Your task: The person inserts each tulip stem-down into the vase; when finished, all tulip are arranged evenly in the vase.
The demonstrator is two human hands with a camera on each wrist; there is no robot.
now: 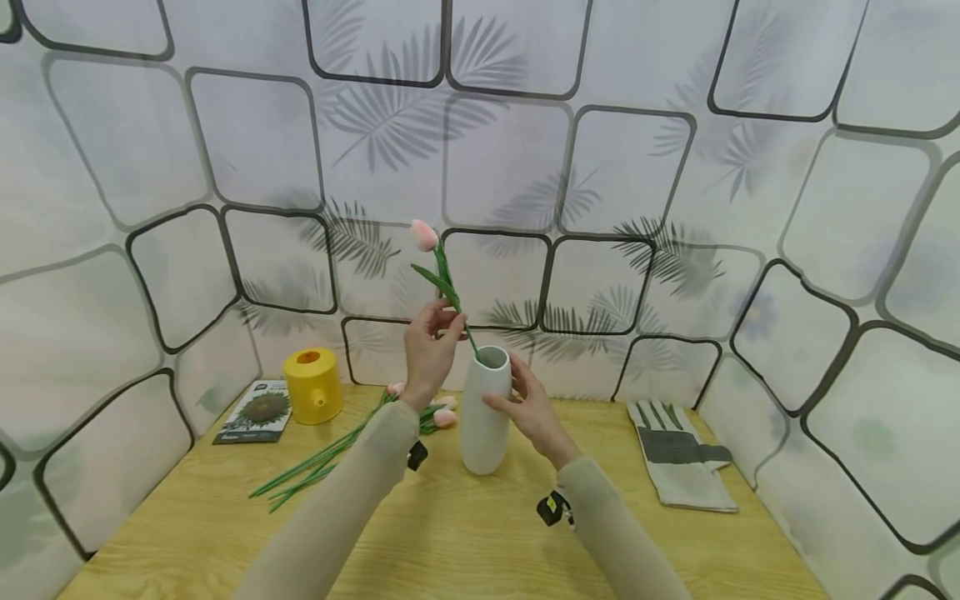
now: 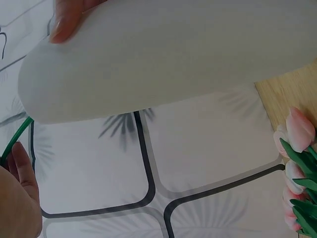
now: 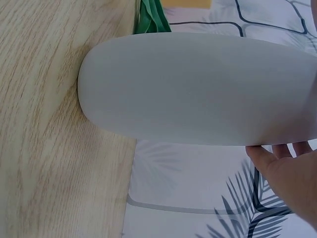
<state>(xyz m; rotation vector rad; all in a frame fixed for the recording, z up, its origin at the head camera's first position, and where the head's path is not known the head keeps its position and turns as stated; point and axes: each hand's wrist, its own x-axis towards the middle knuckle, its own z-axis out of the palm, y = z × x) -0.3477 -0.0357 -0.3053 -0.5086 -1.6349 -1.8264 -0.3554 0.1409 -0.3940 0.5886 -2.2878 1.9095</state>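
My left hand pinches the green stem of a pink artificial tulip, its bloom upward and leaning left. The stem's lower end is at the mouth of a tall white vase, its tip hidden by the rim. Upright on the table, the vase is gripped near its top right side by my right hand, thumb in front and fingers behind. Left of the vase lie several more pink tulips, partly hidden behind my left forearm; the left wrist view shows their blooms closely.
A yellow watering can stands at the back left of the wooden table, beside a seed packet with a sunflower picture. Grey and white gloves lie on the right. A patterned curtain surrounds the table's back and sides.
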